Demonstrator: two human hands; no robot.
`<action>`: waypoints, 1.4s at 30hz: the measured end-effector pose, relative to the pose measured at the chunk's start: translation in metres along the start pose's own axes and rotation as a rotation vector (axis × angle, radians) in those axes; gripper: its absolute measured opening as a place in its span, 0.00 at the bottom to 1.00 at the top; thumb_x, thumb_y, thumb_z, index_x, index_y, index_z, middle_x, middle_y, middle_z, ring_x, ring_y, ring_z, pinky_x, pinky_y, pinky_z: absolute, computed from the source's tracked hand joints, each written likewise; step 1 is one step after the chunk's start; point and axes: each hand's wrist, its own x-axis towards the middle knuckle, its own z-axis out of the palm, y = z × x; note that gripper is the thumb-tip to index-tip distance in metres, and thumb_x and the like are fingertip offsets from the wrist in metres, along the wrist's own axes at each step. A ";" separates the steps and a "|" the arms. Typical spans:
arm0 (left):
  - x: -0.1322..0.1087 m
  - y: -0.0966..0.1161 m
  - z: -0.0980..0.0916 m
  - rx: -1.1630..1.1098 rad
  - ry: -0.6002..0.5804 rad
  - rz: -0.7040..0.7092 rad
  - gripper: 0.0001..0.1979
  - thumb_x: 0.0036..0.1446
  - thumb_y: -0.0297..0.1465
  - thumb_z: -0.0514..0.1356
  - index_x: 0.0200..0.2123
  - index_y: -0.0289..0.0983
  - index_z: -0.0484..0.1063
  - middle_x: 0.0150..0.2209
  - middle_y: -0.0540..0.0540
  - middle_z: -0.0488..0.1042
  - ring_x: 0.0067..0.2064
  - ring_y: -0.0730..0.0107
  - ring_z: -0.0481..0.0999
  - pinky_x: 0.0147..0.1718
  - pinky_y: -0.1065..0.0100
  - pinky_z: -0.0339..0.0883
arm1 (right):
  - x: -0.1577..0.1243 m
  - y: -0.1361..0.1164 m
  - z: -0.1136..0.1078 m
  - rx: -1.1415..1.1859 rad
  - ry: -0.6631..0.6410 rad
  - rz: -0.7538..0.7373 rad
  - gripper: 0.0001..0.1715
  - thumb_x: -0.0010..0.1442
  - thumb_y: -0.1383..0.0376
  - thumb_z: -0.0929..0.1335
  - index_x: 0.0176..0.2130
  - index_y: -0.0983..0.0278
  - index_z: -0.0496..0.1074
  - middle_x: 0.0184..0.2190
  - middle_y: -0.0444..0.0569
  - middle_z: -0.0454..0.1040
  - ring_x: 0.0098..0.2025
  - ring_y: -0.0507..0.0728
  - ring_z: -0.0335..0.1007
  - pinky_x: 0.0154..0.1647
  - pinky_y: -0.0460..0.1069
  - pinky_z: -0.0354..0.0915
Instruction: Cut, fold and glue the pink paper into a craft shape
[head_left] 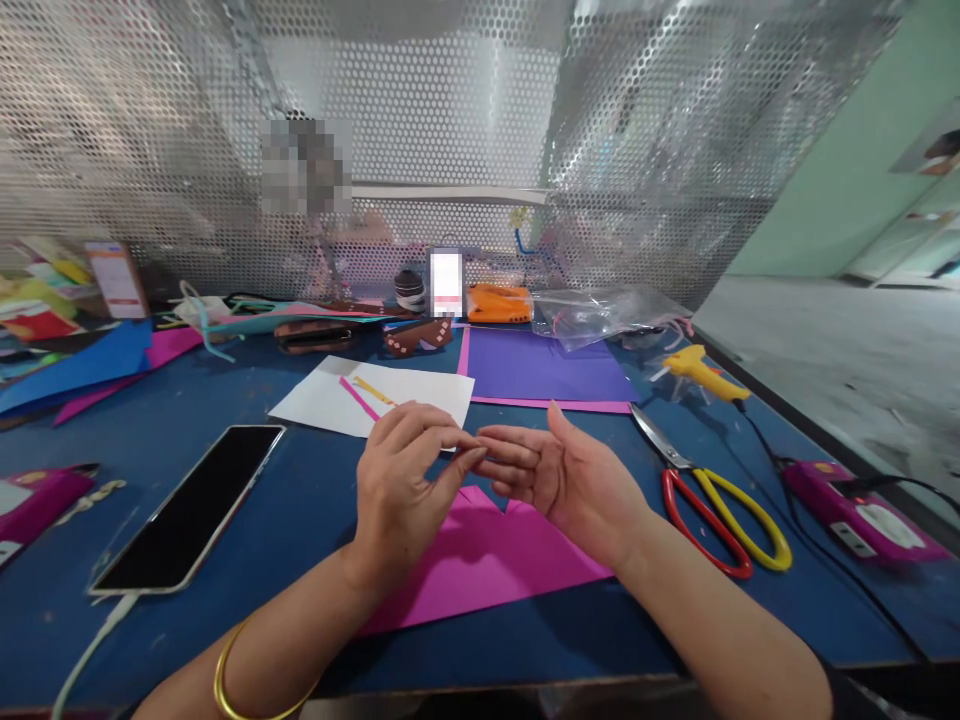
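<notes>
My left hand [409, 490] has its thumb and index fingertip pressed together at the fingertips of my right hand; whatever the pinch holds, if anything, is too small to make out. My right hand [581, 480] lies palm up, its fingers stretched out and thumb raised. Beneath both hands is a magenta paper sheet [487, 560] with a notch cut in its far edge. Just beyond my left hand, a white paper sheet [315, 393] carries a pink strip [358, 398] and a yellow strip [373, 390].
Scissors [679, 460] with red and yellow handles lie right of my right hand, near a yellow glue gun [705, 372]. A phone [195, 510] on a cable lies left. Purple paper [547, 365] lies beyond. A perforated metal screen [450, 100] rises behind the blue table [300, 560].
</notes>
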 end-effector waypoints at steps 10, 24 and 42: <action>-0.001 -0.002 -0.002 0.067 0.050 0.121 0.04 0.56 0.25 0.67 0.32 0.38 0.75 0.32 0.48 0.78 0.40 0.64 0.77 0.52 0.55 0.66 | -0.005 -0.006 0.008 0.110 0.013 0.061 0.45 0.71 0.44 0.49 0.46 0.72 0.78 0.48 0.61 0.80 0.46 0.59 0.78 0.49 0.52 0.66; 0.003 -0.006 0.000 0.036 -0.094 0.114 0.04 0.61 0.26 0.62 0.33 0.36 0.71 0.34 0.45 0.75 0.43 0.62 0.74 0.55 0.56 0.62 | -0.007 -0.006 0.007 0.081 0.010 0.048 0.48 0.71 0.44 0.47 0.45 0.72 0.79 0.45 0.59 0.82 0.45 0.60 0.79 0.49 0.52 0.67; -0.001 -0.005 0.006 -0.150 -0.120 -0.089 0.07 0.67 0.32 0.57 0.34 0.38 0.67 0.36 0.47 0.72 0.43 0.63 0.71 0.47 0.60 0.64 | -0.008 -0.008 0.008 0.111 0.015 0.070 0.45 0.70 0.43 0.49 0.49 0.72 0.77 0.51 0.60 0.79 0.47 0.60 0.78 0.47 0.51 0.67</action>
